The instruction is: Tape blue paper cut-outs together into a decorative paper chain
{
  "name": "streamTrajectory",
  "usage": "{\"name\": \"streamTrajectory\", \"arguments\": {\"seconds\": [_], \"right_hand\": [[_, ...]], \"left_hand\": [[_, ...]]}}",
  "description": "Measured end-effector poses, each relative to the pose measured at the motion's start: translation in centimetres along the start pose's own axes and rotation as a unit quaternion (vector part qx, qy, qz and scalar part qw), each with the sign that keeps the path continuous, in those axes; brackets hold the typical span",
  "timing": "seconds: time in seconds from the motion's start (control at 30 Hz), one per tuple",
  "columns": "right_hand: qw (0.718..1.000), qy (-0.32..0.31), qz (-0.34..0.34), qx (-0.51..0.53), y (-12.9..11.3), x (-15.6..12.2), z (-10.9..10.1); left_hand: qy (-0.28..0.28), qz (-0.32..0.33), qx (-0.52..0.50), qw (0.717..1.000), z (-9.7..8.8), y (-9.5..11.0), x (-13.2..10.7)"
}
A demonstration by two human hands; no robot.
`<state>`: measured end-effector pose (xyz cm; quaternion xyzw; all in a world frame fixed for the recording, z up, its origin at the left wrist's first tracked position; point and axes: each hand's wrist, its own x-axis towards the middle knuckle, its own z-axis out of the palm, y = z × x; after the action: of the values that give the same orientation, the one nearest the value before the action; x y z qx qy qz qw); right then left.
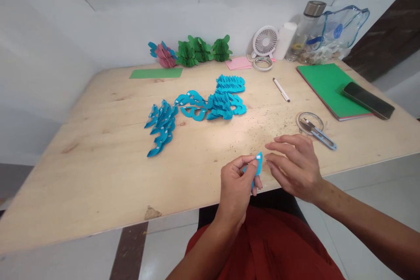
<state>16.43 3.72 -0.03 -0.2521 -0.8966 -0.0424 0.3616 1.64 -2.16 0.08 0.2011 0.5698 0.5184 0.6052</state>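
Observation:
My left hand [236,183] pinches a small blue paper cutout [259,165] near the table's front edge. A white piece, like a bit of double-sided tape, shows at the cutout's tip; the rest is partly hidden by my fingers. Just right of it, my right hand [295,164] hovers with fingers apart and nothing visible in them. Beyond my hands lie folded blue cutouts with white tabs [162,124] on the left, and a stack of blue cutouts [226,100] in the middle. Two looped blue pieces [194,113] lie between these groups.
Thread snips [320,134] rest on a tape roll [303,127] near my right hand. A pen [281,89], green folder [328,85] and phone [369,99] lie to the right. Green paper figures [201,50], a small fan [265,41] and a bottle [303,30] stand along the wall.

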Motion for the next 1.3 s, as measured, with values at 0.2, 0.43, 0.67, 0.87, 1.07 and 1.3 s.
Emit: {"name": "streamTrajectory", "arguments": {"seconds": [0.2, 0.43, 0.67, 0.87, 1.07, 1.3], "right_hand": [[0.941, -0.061, 0.272, 0.193, -0.9, 0.2, 0.3], [0.861, -0.089, 0.38, 0.325, -1.7, 0.7, 1.0], [0.839, -0.069, 0.396, 0.365, -0.8, 0.0, 0.8], [0.818, -0.104, 0.375, 0.424, 1.2, -0.2, -0.5], [0.921, -0.016, 0.385, 0.063, 9.0, -2.9, -2.1], [0.912, -0.089, 0.364, -0.167, 13.3, -5.1, -1.3]], "left_hand": [[-0.012, 0.05, 0.054, 0.997, -0.1, -0.4, -0.2], [-0.001, 0.069, 0.108, 0.992, 0.1, -0.4, -0.4], [-0.041, 0.034, 0.098, 0.994, -0.3, -0.1, -0.3], [-0.052, 0.05, 0.145, 0.987, -0.7, -0.2, 0.2], [-0.05, 0.015, 0.111, 0.993, -0.7, -0.5, 0.9], [-0.054, 0.014, 0.117, 0.992, -0.5, -1.2, 1.2]]}}
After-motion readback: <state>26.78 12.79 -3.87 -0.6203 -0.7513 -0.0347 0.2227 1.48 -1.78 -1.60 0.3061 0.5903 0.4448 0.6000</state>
